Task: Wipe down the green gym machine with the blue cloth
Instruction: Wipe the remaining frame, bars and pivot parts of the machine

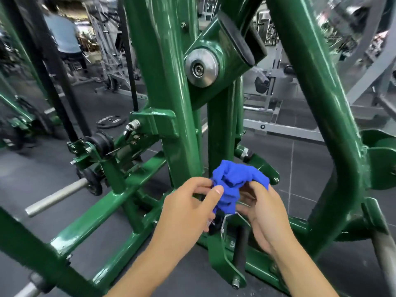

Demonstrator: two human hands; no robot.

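A person's left hand and right hand are holding a bunched blue cloth between them, thumbs and fingers pinching its folds. The cloth is hanging just in front of the green gym machine, low beside its upright posts and below the round silver pivot cap.

The crumpled blue cloth sits between the left hand and right hand, before the green steel-tube gym machine — a round metal pivot cap above, a bare steel peg left, a black weight plate on the floor behind.
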